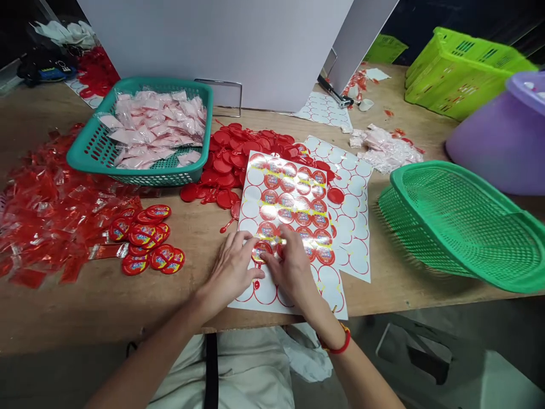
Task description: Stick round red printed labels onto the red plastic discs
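Note:
A round red plastic disc [261, 251] with a small dangling red tail [256, 284] lies on the sticker sheet [247, 209] in front of me. My left hand [233, 264] holds the disc at its left edge, index finger above and thumb below it. My right hand [293, 266] has its thumb pressed on the disc's right side, its fingers bent over the sheet. Rows of round red printed stickers fill the upper sheet; bare outlined circles show at the bottom and left. Part of the disc is under my fingers.
Behind the sheet spreads a pile of red discs [225, 165]. To the left are stickered discs [147, 234], red plastic packets [51, 210] and a teal basket [138, 178] of pale pink packets. A green basket [434, 233], purple bucket [477, 142] and lime crate [451, 79] stand right.

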The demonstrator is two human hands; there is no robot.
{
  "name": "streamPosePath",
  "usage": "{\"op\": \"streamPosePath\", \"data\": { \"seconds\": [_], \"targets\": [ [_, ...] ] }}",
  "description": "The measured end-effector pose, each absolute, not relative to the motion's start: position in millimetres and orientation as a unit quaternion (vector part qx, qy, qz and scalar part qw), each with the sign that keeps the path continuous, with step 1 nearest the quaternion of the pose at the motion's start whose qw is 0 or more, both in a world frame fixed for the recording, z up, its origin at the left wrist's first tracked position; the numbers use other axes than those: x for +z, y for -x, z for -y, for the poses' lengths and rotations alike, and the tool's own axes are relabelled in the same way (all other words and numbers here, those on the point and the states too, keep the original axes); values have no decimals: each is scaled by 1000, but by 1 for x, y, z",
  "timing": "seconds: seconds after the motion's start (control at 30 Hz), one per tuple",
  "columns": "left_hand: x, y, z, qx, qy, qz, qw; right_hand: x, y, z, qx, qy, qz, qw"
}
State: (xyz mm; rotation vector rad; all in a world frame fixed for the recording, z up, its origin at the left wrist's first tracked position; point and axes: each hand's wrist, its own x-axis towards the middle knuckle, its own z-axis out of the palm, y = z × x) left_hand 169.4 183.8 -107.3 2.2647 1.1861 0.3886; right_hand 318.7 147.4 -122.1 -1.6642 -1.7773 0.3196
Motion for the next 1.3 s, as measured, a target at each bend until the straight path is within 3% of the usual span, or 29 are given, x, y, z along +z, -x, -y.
{"op": "streamPosePath", "data": {
  "seconds": [0.1, 0.3, 0.4, 0.53, 0.63, 0.93, 1.3],
  "targets": [
    [-104, -172, -182, 154, -839, -437, 285, -122, -321, -151, 139, 647, 651, 371],
    [-101, -174, -179, 203, -811, -439, 328, -109, -318, -159, 246, 643, 634, 351],
    [-98, -172, -178, 233, -734, -460, 442, -100, -317, -157, 300, 616, 611, 396],
    [-87, -167, -176, 292, -500, -469, 667, -98, -320, -148, 466, 560, 510, 458],
    [-79, -165, -173, 323, -358, -454, 749, -99, -317, -139, 522, 511, 503, 462],
    [-70, -168, -158, 366, -331, -437, 752, -101, -310, -130, 472, 499, 524, 504],
    [-69, -171, -147, 440, -374, -490, 653, -106, -304, -134, 488, 443, 514, 549]
  ]
}}
